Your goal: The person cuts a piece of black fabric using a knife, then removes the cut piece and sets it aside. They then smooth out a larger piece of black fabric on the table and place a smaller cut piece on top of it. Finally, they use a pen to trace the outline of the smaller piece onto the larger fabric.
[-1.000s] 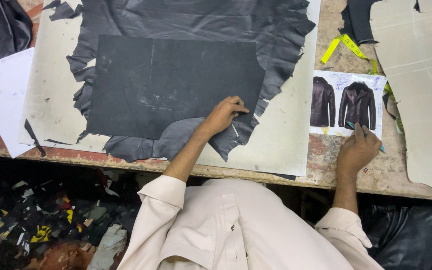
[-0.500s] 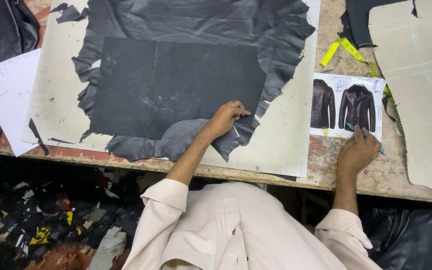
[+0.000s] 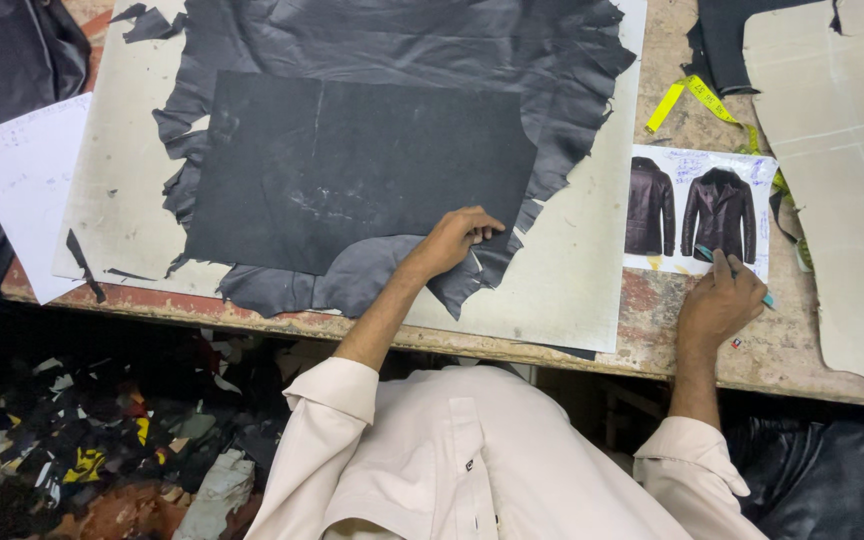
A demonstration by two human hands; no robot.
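My left hand [image 3: 457, 238] presses flat on the black leather [image 3: 372, 170] mid-frame; my right hand [image 3: 720, 300] grips a small teal tool over the jacket picture [image 3: 697, 210], ready for marking

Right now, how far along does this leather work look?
Done: a dark rectangular pattern piece lies flat on the ragged black leather hide.
In hand: the left hand presses its lower right corner; the right hand holds a small teal tool beside the jacket picture sheet.
Left: no cut around the pattern is visible.
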